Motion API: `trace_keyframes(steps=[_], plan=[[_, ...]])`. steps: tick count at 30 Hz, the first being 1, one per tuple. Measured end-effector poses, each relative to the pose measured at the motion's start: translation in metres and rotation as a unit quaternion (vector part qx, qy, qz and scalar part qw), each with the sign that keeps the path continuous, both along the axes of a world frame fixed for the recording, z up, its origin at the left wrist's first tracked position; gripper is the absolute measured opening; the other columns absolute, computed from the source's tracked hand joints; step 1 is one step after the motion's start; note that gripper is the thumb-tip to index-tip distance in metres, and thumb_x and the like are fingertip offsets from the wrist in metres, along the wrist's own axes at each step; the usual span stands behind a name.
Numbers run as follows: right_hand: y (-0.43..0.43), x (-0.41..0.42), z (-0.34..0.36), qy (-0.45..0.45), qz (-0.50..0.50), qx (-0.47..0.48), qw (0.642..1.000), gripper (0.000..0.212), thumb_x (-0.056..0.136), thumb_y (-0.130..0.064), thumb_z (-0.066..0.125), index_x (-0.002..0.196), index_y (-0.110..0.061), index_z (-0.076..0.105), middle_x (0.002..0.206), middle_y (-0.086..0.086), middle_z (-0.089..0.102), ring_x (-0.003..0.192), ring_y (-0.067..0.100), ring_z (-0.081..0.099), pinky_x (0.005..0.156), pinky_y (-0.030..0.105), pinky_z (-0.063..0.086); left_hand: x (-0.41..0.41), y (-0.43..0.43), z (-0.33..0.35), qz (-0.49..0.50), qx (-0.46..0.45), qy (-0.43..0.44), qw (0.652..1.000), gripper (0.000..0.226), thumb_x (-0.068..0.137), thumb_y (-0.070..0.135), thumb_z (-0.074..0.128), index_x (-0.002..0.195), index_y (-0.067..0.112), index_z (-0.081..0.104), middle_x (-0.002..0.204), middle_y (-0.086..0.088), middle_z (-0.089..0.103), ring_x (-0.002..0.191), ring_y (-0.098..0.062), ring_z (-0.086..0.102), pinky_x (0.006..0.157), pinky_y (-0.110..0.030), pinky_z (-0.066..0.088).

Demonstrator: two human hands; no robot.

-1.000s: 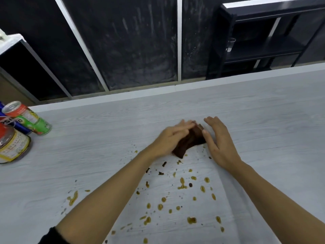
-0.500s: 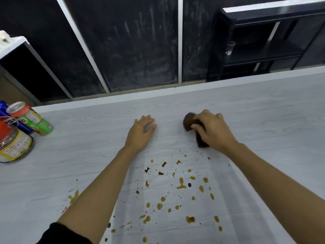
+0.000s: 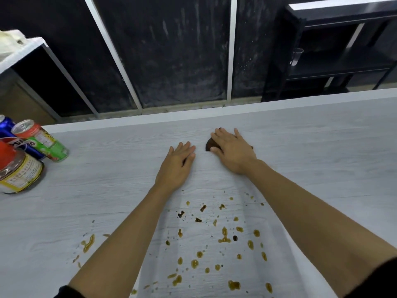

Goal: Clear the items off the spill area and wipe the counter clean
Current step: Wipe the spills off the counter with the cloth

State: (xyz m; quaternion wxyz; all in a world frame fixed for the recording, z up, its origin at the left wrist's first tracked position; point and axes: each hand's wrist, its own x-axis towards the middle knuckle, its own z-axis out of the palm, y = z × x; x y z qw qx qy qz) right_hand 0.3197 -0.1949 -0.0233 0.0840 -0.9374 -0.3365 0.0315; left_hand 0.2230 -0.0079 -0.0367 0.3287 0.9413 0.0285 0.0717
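Well, the pale wood-grain counter [image 3: 311,151] runs below dark, streaked wall panels [image 3: 171,50], with a black shelf [image 3: 335,59] beyond the brown cloth [image 3: 209,144], off to its right. Far left of the cloth stand a blue can [image 3: 10,134] reading "PSI", a red and green can [image 3: 44,141] and a yellow-labelled tin [image 3: 20,172]. Amber spill drops [image 3: 223,235] lie on the person's side of the cloth. The right hand [image 3: 234,151] now presses it with flat fingers, where half a second ago they curled round it. The left hand [image 3: 176,166] rests flat and released just left of the cloth.
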Motion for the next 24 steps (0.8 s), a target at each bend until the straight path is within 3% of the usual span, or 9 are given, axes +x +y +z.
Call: trace_keyframes(steps=[5, 7, 9, 11, 13, 15, 18, 24], plan=[[0.001, -0.057, 0.003, 0.089, 0.070, 0.118, 0.987, 0.045, 0.102, -0.025, 0.039, 0.146, -0.019, 0.035, 0.155, 0.000, 0.029, 0.143, 0.014, 0.024, 0.116, 0.029, 0.020, -0.007, -0.001, 0.010, 0.059, -0.163, -0.028, 0.984, 0.036, 0.100, 0.030, 0.045, 0.130, 0.015, 0.057, 0.140, -0.001, 0.050, 0.137, -0.008, 0.035, 0.115, -0.019, 0.013], [-0.024, -0.073, 0.012, 0.133, 0.035, 0.187, 0.973, 0.040, 0.101, -0.024, 0.041, 0.141, -0.020, 0.043, 0.146, 0.000, 0.044, 0.133, 0.016, 0.041, 0.107, 0.029, 0.033, -0.012, 0.003, 0.017, 0.065, -0.216, -0.011, 0.974, 0.035, 0.098, 0.032, 0.048, 0.127, 0.017, 0.061, 0.138, 0.001, 0.052, 0.133, -0.006, 0.038, 0.117, -0.025, 0.019], [-0.065, -0.080, 0.018, 0.108, -0.045, 0.262, 0.958, 0.038, 0.100, -0.025, 0.042, 0.137, -0.016, 0.048, 0.136, 0.003, 0.055, 0.123, 0.019, 0.050, 0.104, 0.030, 0.038, -0.016, 0.006, 0.022, 0.057, -0.245, 0.009, 0.968, 0.034, 0.097, 0.034, 0.050, 0.125, 0.019, 0.061, 0.139, 0.001, 0.052, 0.134, -0.009, 0.041, 0.116, -0.032, 0.027], [-0.114, -0.075, 0.015, 0.023, -0.125, 0.258, 0.958, 0.039, 0.100, -0.027, 0.040, 0.136, -0.013, 0.049, 0.133, 0.006, 0.057, 0.122, 0.023, 0.052, 0.106, 0.037, 0.038, -0.025, 0.009, 0.023, 0.039, -0.213, 0.017, 0.976, 0.035, 0.098, 0.032, 0.048, 0.129, 0.018, 0.058, 0.141, 0.001, 0.049, 0.137, -0.010, 0.036, 0.118, -0.034, 0.024], [-0.148, -0.070, 0.007, -0.024, -0.193, 0.153, 0.969, 0.045, 0.101, -0.032, 0.033, 0.142, -0.015, 0.041, 0.145, 0.008, 0.044, 0.135, 0.026, 0.037, 0.114, 0.045, 0.024, -0.039, 0.012, 0.018, 0.024, -0.119, 0.029, 0.992, 0.040, 0.100, 0.032, 0.043, 0.136, 0.018, 0.050, 0.149, 0.000, 0.040, 0.142, -0.010, 0.024, 0.121, -0.037, 0.009], [-0.152, -0.064, -0.001, -0.015, -0.226, 0.091, 0.970, 0.052, 0.101, -0.039, 0.026, 0.148, -0.016, 0.030, 0.155, 0.010, 0.026, 0.144, 0.025, 0.019, 0.119, 0.044, 0.009, -0.052, 0.017, 0.008, 0.013, -0.001, 0.044, 0.999, 0.047, 0.101, 0.038, 0.035, 0.145, 0.021, 0.037, 0.155, 0.002, 0.025, 0.146, -0.012, 0.012, 0.120, -0.036, -0.002], [-0.120, -0.058, -0.002, -0.002, -0.231, 0.072, 0.970, 0.060, 0.101, -0.045, 0.018, 0.150, -0.011, 0.020, 0.158, 0.012, 0.015, 0.146, 0.025, 0.009, 0.119, 0.040, 0.005, -0.062, 0.018, -0.003, 0.000, 0.121, 0.061, 0.991, 0.054, 0.102, 0.044, 0.022, 0.151, 0.024, 0.019, 0.159, 0.005, 0.009, 0.147, -0.011, 0.001, 0.119, -0.032, -0.006], [-0.048, -0.081, -0.001, 0.003, -0.156, 0.052, 0.986, 0.052, 0.104, -0.033, 0.019, 0.151, -0.012, 0.015, 0.159, 0.009, 0.011, 0.147, 0.024, 0.006, 0.119, 0.038, 0.005, -0.060, 0.014, -0.003, 0.009, 0.153, 0.063, 0.986, 0.054, 0.102, 0.044, 0.016, 0.152, 0.021, 0.016, 0.160, 0.003, 0.008, 0.147, -0.013, 0.001, 0.118, -0.030, -0.006]])
